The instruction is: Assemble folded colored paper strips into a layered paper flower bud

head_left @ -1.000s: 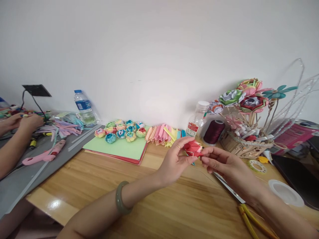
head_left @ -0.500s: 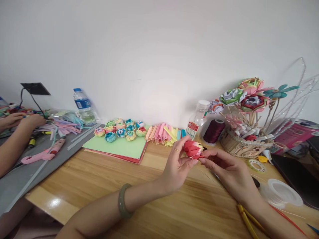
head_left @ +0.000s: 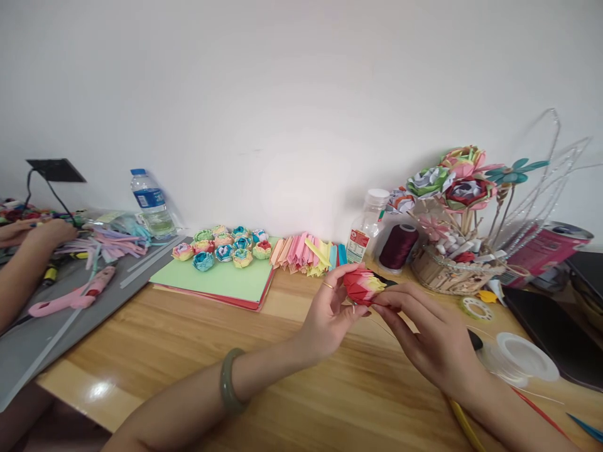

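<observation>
A red, pink and yellow folded paper flower [head_left: 360, 287] is held up above the wooden table, its yellow tips pointing right. My left hand [head_left: 330, 314] grips its red base between thumb and fingers; a ring is on one finger and a green bangle on the wrist. From the right, my right hand [head_left: 426, 333] is closed on the flower's lower right side, fingertips at the petals. A short bit of white thread shows by my left thumb. What lies between the fingertips is partly hidden.
Finished paper flowers [head_left: 223, 253] sit on green paper [head_left: 211, 285]. Folded strips [head_left: 306, 254], a bottle [head_left: 365, 229], maroon thread [head_left: 398, 248] and a flower basket [head_left: 456, 273] line the wall. Right lies a white spool [head_left: 525, 358]. Left are a pink glue gun [head_left: 75, 298] and another person's hands [head_left: 49, 232].
The flower has turned slightly, showing more of its yellow tips. My right hand's fingers have shifted higher along the petals. The whole view has swung a little to the right.
</observation>
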Available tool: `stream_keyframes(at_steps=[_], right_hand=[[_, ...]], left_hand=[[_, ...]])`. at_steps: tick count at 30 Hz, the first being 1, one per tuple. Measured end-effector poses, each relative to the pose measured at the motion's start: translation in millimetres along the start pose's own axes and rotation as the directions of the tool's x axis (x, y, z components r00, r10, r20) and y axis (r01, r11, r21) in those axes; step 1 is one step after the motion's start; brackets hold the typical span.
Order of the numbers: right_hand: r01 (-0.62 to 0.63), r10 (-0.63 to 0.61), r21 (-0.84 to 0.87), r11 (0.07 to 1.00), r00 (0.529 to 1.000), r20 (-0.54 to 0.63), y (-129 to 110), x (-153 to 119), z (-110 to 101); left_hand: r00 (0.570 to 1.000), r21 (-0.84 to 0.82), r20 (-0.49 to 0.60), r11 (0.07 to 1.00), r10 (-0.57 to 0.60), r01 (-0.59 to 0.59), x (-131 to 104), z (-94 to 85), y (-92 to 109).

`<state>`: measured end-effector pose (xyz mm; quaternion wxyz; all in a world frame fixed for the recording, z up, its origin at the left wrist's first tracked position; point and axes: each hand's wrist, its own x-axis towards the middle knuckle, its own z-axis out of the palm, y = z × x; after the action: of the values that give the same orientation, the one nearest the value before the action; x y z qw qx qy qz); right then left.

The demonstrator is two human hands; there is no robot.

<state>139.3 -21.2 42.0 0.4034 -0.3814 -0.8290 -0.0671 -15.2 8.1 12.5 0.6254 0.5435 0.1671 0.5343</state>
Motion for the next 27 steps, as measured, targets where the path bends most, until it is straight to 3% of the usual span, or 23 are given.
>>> stream_keyframes(at_steps=[11,14,18,22,24,27], right_hand=[[0.067,-0.058,-0.171,0.983,0.997,0.057,2,-1,2],[-0.001,0.002,-0.074,0.997,1.0,0.015,2,-1,2],[-0.219,0.233,0.132,0.967,0.967,-0.106,7,-1,6],[-0.348,0.355,0.341,0.873,0.934,0.044,15,-1,14],[-0.361,0.347,0.371,0.855,0.932,0.107,19,-2,18],[-0.372,0.357,0.37,0.852,0.928,0.111,23,-4,22]], left_hand=[[0.998,-0.016,-0.03,0.998,-0.064,0.063,1,-1.3,-2],[0.992,-0.065,-0.029,0.99,-0.125,0.123,4,-1.8,0],[0.961,-0.232,-0.04,0.938,-0.275,0.259,9,-3.6,7],[0.911,-0.364,0.045,0.842,-0.41,0.398,10,-6.0,13],[0.893,-0.367,0.081,0.819,-0.443,0.44,10,-7.7,12],[0.882,-0.371,0.082,0.807,-0.464,0.459,11,-10.2,9]])
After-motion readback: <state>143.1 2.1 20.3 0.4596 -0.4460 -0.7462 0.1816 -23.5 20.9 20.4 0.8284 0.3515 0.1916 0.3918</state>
